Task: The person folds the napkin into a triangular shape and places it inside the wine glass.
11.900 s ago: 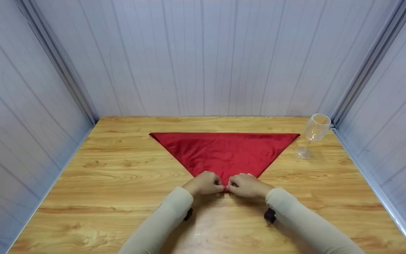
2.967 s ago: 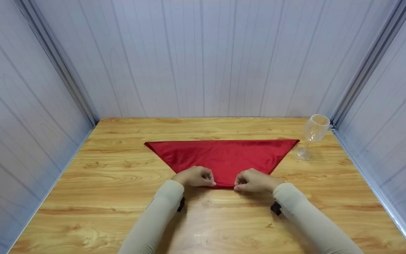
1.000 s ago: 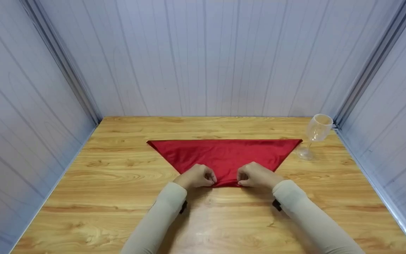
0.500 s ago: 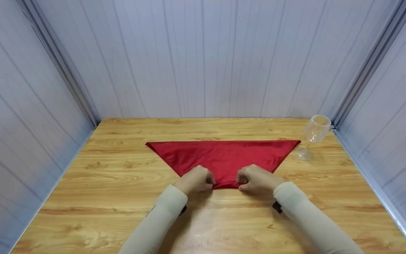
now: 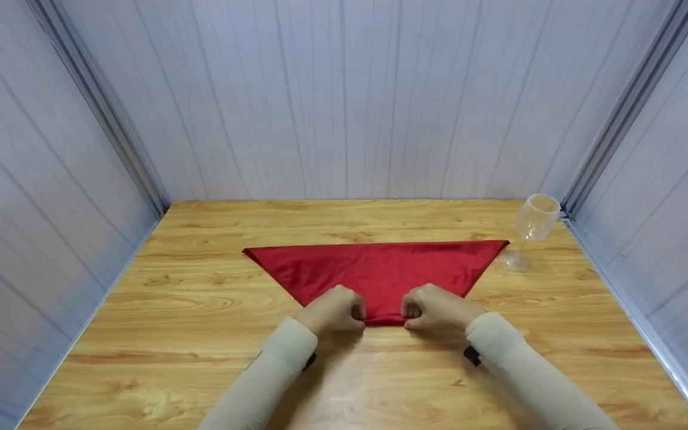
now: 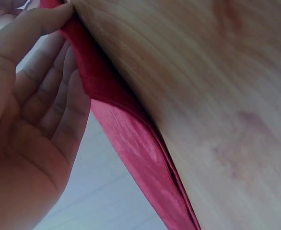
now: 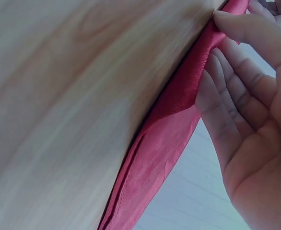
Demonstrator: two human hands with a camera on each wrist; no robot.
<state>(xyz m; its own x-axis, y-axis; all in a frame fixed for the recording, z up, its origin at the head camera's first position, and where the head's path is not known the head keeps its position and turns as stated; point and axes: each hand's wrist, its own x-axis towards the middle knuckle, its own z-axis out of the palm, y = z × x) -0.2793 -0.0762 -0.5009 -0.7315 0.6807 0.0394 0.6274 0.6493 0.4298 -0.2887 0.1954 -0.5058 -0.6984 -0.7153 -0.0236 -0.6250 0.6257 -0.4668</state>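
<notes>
Where pale panelled walls (image 5: 344, 95) meet, wooden table (image 5: 200, 298), seemingly laminate.

Wooden table (image 5: 200, 310), light oak-pattern grain, glossy, with a pale sheen on the near edge. Enclosed on three sides by white panelled walls (image 5: 344, 95) with fine vertical seams: back panel straight ahead, side panels slanting in from left and right. Grey metal corner strips (image 5: 99, 107) at both rear corners. Even, soft, bluish-white light; faint shadows only. No window or floor in view.
</notes>
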